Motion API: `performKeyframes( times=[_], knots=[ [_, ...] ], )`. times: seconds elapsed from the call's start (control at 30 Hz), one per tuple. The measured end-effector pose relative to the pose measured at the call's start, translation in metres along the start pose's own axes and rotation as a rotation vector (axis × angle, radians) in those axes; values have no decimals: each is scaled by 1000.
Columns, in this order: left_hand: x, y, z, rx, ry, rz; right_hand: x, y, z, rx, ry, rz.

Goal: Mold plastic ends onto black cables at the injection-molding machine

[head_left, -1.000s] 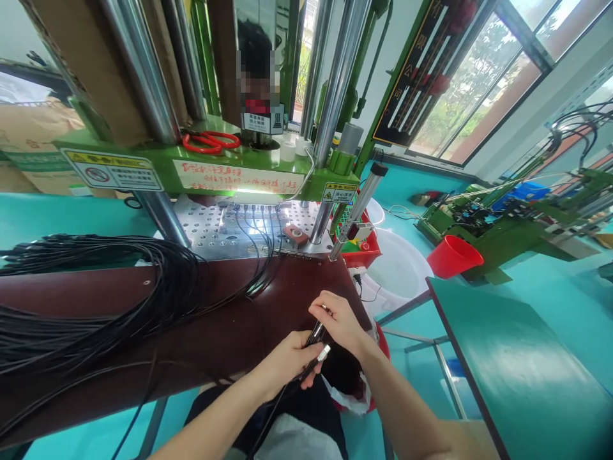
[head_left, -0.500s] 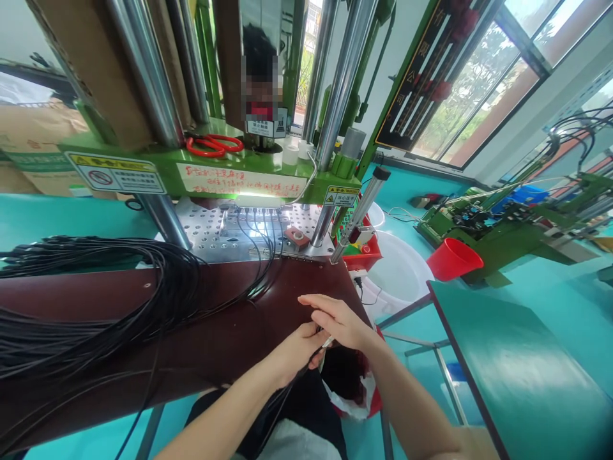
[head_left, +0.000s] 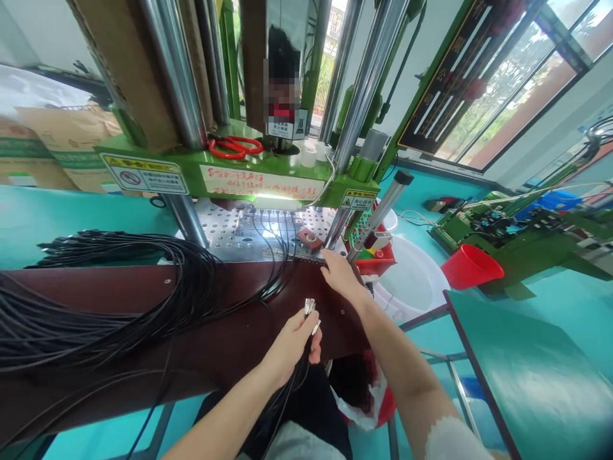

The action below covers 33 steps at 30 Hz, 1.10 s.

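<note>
Silver plugs [head_left: 310, 308] point up toward the press [head_left: 268, 163] from the left hand's [head_left: 287, 342] snug grip, the right hand [head_left: 342, 275] nearer the press, fingers parted.

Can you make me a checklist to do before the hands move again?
1. Left hand is holding the metal-tipped cable ends: ok.
2. Right hand is well away from the press: not ok, its fingertips are by the front edge of the holey metal plate.
3. Red-handled scissors are off the press: not ok, they lie on its green crosspiece.
4. Big black cable bundle is clear of the left hand: ok.
5. Press is switched off: cannot tell.
</note>
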<state>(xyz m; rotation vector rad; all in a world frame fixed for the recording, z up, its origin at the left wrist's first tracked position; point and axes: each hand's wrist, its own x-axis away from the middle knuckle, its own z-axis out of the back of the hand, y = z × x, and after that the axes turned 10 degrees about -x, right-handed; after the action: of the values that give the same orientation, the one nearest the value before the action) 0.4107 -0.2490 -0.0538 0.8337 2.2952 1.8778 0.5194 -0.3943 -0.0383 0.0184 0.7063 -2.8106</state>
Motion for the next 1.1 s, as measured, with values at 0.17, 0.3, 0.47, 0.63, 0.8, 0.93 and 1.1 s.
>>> performKeyframes(
  times=[0.17,0.3,0.47,0.63,0.8,0.93,1.1],
  knots=[
    [8,-7,7,194,30,8,-16,1,-9,89,-89,-40],
    [16,-5,15,234,-35,13,4,1,-1,-31,-203,-65],
    [18,0,15,64,-58,-12,63,6,8,-316,-336,-185],
    [3,-11,2,-138,-31,-29,122,-2,-9,-1134,-78,-336],
    [-11,-15,-12,-289,47,-41,136,-10,-23,-1380,154,-326],
    [-15,-15,-17,-337,74,-77,135,-10,-23,-1314,152,-293],
    [-15,-16,-16,-390,109,-95,135,-10,-21,-1284,138,-258]
  ],
)
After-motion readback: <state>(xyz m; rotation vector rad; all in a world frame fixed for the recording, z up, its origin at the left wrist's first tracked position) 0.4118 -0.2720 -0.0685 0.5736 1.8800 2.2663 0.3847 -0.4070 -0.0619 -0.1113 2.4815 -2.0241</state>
